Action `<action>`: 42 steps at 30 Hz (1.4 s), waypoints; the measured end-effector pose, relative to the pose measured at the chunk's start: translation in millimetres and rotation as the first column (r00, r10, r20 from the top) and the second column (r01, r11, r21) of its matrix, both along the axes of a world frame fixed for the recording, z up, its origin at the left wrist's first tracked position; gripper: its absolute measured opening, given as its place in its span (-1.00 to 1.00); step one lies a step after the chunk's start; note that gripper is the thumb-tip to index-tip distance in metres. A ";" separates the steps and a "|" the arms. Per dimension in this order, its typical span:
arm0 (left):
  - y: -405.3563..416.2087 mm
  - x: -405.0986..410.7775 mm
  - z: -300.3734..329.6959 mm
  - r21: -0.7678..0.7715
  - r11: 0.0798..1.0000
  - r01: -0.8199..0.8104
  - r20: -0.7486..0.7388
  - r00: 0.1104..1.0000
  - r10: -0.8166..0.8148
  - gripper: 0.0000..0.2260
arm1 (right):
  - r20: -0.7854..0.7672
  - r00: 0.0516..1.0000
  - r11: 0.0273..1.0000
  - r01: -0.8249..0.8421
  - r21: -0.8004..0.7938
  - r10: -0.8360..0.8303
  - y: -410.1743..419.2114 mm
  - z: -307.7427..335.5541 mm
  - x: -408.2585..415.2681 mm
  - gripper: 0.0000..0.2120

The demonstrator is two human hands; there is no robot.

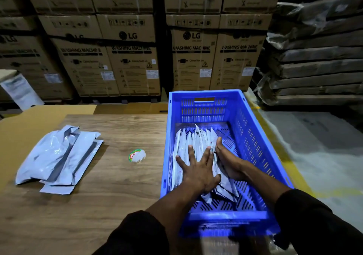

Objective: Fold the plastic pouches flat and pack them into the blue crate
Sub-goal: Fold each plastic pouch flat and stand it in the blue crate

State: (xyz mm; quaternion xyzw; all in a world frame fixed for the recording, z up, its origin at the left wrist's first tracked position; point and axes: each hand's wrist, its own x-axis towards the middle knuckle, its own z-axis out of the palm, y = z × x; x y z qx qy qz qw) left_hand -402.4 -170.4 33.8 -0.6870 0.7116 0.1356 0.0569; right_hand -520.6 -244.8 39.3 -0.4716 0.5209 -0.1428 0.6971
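While both hands are down inside the blue crate [263, 136], the left hand [196, 168] lies flat with fingers spread on the packed pouches [198, 142]. The right hand [227, 160], fingers straight, presses the stack's right side. Bare crate floor shows right of it. More pouches [59, 156] wait on the table [117, 176], far left, near its edge. A small round sticker [137, 155] lies between.

My view is dim overall, brightest on the blue crate [204, 105] and pale floor [314, 146] at right (the source itself is out of frame). Corners fall into dark vignette. Wide-angle bending curves the stacked cartons [135, 58], whose print reads soft. The surface [117, 176] shows faint sheen.
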 end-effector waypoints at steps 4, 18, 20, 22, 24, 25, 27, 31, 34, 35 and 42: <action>-0.6 0.1 -0.7 0.007 1.000 0.009 0.018 1.000 -0.009 -0.27 | 0.021 0.999 0.999 -0.043 0.010 0.043 3.8 7.0 -0.8 0.07; 1.6 5.6 -7.0 -0.004 1.000 0.026 0.090 0.996 -0.025 -0.32 | -0.041 0.997 0.998 0.066 -0.006 -0.067 -1.1 -6.1 -0.9 -0.14; 1.6 7.0 -7.1 -0.001 1.000 0.021 0.097 0.995 -0.021 -0.32 | -0.058 0.997 0.999 0.040 -0.015 -0.041 -3.6 -8.3 -1.4 -0.04; 0.9 7.5 -7.8 -0.001 1.000 0.022 0.103 0.994 -0.022 -0.32 | -0.066 0.998 0.999 0.017 -0.042 -0.019 -4.5 -10.2 -1.9 -0.01; 1.4 7.6 -8.5 -0.002 1.000 0.023 0.106 0.994 -0.023 -0.31 | -0.106 0.994 0.999 0.006 -0.046 -0.011 -3.1 -10.6 -2.3 0.02; 1.8 7.6 -8.5 0.000 1.000 0.025 0.105 0.994 -0.025 -0.31 | -0.115 0.993 0.999 0.002 -0.043 -0.007 -3.4 -11.5 -2.4 0.00; 1.5 8.0 -8.1 -0.001 1.000 0.022 0.097 0.995 -0.022 -0.31 | -0.122 0.993 0.998 -0.013 -0.053 0.007 -3.3 -9.9 -1.9 -0.09; -1.5 7.3 -4.8 0.004 1.000 0.024 0.062 0.998 -0.025 -0.31 | -0.177 0.983 0.991 -0.075 -0.113 0.054 -6.2 -11.8 -4.1 -0.09; -0.4 5.8 1.2 -0.010 0.999 0.036 0.030 0.999 -0.036 -0.34 | -0.129 0.989 0.991 -0.080 -0.103 0.067 -6.9 -15.7 -3.1 0.12; 0.0 5.5 4.4 -0.014 0.999 0.044 0.022 0.999 -0.043 -0.34 | -0.102 0.993 0.992 -0.071 -0.106 0.060 -6.6 -15.5 -2.4 0.15; 6.0 20.7 35.1 -0.088 0.993 0.079 0.037 0.996 -0.076 -0.32 | -0.383 0.923 0.935 -0.168 -0.313 0.037 -8.3 -15.1 -0.4 0.05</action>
